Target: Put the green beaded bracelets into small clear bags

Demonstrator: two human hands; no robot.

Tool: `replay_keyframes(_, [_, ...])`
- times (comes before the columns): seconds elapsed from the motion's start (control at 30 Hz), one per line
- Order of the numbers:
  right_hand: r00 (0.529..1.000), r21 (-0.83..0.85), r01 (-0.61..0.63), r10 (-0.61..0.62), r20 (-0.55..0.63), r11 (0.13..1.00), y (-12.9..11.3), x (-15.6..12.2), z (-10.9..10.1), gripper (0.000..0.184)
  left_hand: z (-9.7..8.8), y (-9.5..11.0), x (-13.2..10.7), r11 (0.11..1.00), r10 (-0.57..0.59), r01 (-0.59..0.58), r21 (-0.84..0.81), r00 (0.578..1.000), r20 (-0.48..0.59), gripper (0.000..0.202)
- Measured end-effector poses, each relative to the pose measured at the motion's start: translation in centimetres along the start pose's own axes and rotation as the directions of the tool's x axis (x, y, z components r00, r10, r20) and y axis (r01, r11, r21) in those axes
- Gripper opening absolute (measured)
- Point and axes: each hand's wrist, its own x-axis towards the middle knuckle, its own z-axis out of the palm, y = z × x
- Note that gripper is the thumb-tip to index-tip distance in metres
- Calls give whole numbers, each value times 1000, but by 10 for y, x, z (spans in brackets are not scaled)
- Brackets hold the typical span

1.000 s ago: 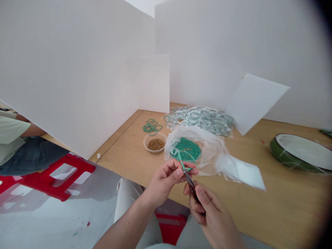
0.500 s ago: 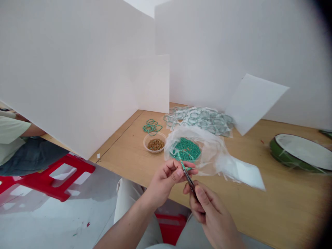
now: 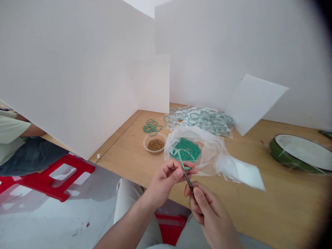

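Note:
My left hand [image 3: 166, 181] pinches a bracelet of green beads [image 3: 180, 159] between thumb and forefinger, with its other fingers reaching out behind. The bracelet's loop stands up from the fingertips over the bead bag. In my right hand [image 3: 207, 207] is a pair of dark tweezers [image 3: 190, 182], gripped between thumb and fingers. Their tips meet the lower end of the bracelet, by the left thumb; what exactly they pinch is too small to make out. Just behind the hands, loose green beads [image 3: 189, 148] lie in an opened clear plastic bag [image 3: 211, 145].
A clear bowl [image 3: 145, 142] of brown-gold beads stands left of the bag, with several green bead bracelets [image 3: 149, 128] behind it. Bagged bracelets [image 3: 202, 119] are piled at the back. A green-rimmed tray [image 3: 276, 152] lies right. White partitions [image 3: 77, 69] border the table; a person sits beyond the left one.
The tweezers look narrower, their arms nearer together, and my right hand has shifted very slightly. My left hand and the bracelet stay almost in place.

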Motion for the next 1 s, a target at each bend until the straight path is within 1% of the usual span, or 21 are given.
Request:
replay_keyframes(0.1, [995, -5, 72, -72, -65, 997, -2, -2, -5, 44, 1, 1, 0, 1000, -21, 21, -10, 1000, -13, 17])
replay_keyframes(0.17, [975, -21, 173, -174, -136, 985, -8, -3, -8, 45, 3, 2, 0, 999, -30, 30, -20, 999, -10, 18])
replay_keyframes(0.23, [938, -135, 237, -263, -226, 962, -16, -3, -8, 43, 4, 1, 1, 999, -33, 33, -26, 999, -3, 18])
replay_keyframes(0.3, [907, -320, 224, -318, -278, 920, -26, 0, -5, 37, 5, -1, 1, 999, -31, 31, -16, 1000, 0, 17])
replay_keyframes(0.37, [888, -474, 209, -369, -274, 855, -34, 5, -2, 32, 6, -5, 2, 1000, -20, 20, 9, 1000, -2, 17])
replay_keyframes(0.4, [880, -524, 223, -401, -254, 822, -36, 7, -1, 30, 6, -6, 2, 1000, -13, 13, 21, 1000, -3, 17])
replay_keyframes(0.5, [862, -604, 263, -465, -204, 753, -39, 16, 0, 23, 5, -13, 4, 999, -19, 20, 39, 1000, -11, 19])
replay_keyframes(0.57, [861, -620, 268, -472, -189, 737, -36, 20, -1, 19, 3, -18, 5, 998, -45, 46, 46, 999, -21, 21])
replay_keyframes(0.67, [854, -607, 288, -485, -186, 740, -30, 22, -4, 20, 2, -26, 8, 996, -67, 69, 56, 997, -33, 23])
replay_keyframes(0.73, [849, -611, 277, -487, -205, 741, -27, 22, -14, 21, 1, -30, 11, 996, -81, 82, 42, 996, -30, 22])
replay_keyframes(0.77, [837, -624, 252, -490, -242, 740, -27, 23, -24, 23, 1, -31, 12, 995, -95, 96, 31, 995, -29, 22])
replay_keyframes(0.8, [810, -644, 213, -501, -304, 735, -29, 23, -39, 25, 0, -31, 12, 993, -115, 115, 21, 993, -31, 23])
replay_keyframes(0.83, [758, -668, 163, -525, -386, 726, -33, 24, -58, 28, -1, -31, 12, 991, -136, 137, 13, 990, -38, 24])
replay_keyframes(0.87, [656, -690, 112, -574, -489, 715, -40, 26, -81, 31, -2, -30, 12, 988, -156, 156, 5, 986, -51, 24])
replay_keyframes(0.9, [520, -716, 47, -629, -578, 696, -50, 29, -109, 34, -4, -29, 12, 985, -172, 172, -4, 983, -66, 24])
replay_keyframes(0.93, [346, -745, -8, -698, -627, 667, -62, 32, -139, 38, -5, -28, 11, 983, -181, 181, -14, 980, -83, 23])
replay_keyframes(0.97, [221, -777, -54, -752, -621, 627, -75, 36, -171, 40, -7, -28, 11, 983, -184, 183, -22, 977, -104, 21])
replay_keyframes(1.0, [194, -806, -60, -785, -589, 589, -89, 40, -203, 41, -8, -28, 10, 982, -186, 184, -27, 974, -126, 20])
